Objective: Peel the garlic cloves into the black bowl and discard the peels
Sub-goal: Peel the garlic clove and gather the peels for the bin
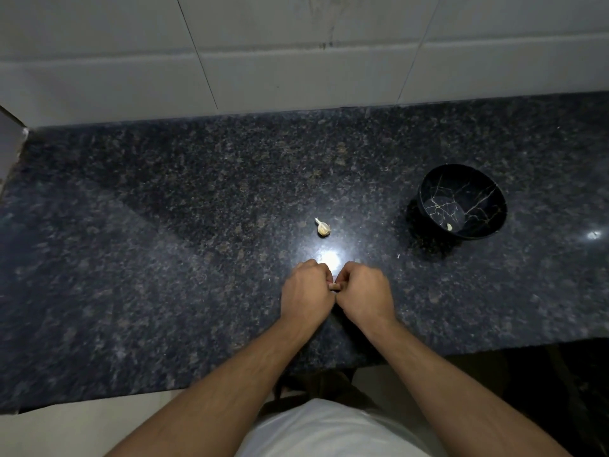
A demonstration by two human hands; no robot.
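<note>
My left hand (304,291) and my right hand (362,291) meet knuckle to knuckle over the dark granite counter (164,258), fingers curled round a small garlic clove (335,286) that barely shows between them. A garlic bulb piece (323,227) with papery skin lies on the counter just beyond my hands. The black bowl (491,222) with gold veining stands to the right, and one peeled clove (449,227) lies inside it.
A white tiled wall (296,61) runs along the back of the counter. A tiny white scrap (398,256) lies left of the bowl. The counter's front edge is close to my body.
</note>
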